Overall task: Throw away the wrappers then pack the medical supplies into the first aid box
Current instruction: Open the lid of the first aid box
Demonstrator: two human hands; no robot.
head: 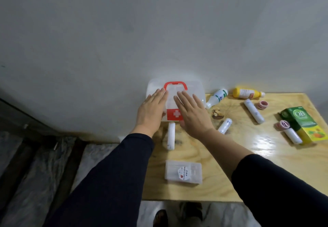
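Both hands lie flat, fingers spread, on the closed lid of the first aid box (pixel 194 92), which sits at the table's (pixel 248 173) far left corner against the wall, centre of the frame. The left hand (pixel 150 110) covers the lid's left side beside the red handle; the right hand (pixel 192 114) covers the right side, next to the red cross label. Neither grip is clenched; both are released, palms down. Rolled bandages lie below the box (pixel 171 135) and lower right of it (pixel 225 126). A white bottle (pixel 216 97) and a yellow bottle (pixel 245 92) lie at centre right, a green carton (pixel 300 120) at the right edge, a clear packet (pixel 183 172) lower centre.
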